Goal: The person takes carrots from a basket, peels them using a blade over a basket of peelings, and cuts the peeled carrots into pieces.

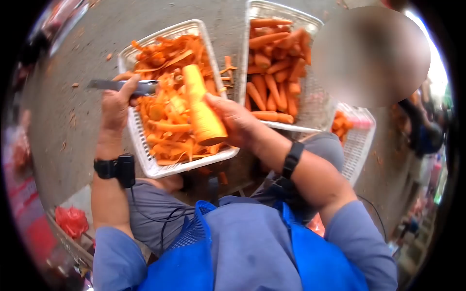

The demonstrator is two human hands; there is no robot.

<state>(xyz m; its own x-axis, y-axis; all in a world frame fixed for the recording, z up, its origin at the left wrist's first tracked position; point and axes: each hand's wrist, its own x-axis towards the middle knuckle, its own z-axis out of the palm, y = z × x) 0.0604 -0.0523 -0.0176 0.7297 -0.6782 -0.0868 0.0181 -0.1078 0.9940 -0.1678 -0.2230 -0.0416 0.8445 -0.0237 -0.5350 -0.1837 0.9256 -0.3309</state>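
On the left, my left hand (117, 102) is closed around a grey metal peeler (145, 88), whose flat end sticks out to the left. My right hand (235, 121) grips a thick, peeled carrot (201, 109) near its wide lower end, with the narrower end pointing up and away. Both hands are over a white plastic basket (184, 169) heaped with orange carrot peelings (165, 116). Peeler and carrot are apart.
A second white basket (281, 125) to the right holds several whole carrots (274, 72). Beyond my right knee stands another white basket (361, 155) with orange pieces. Scraps litter the grey floor (77, 63). A red plastic bag (71, 220) lies at left.
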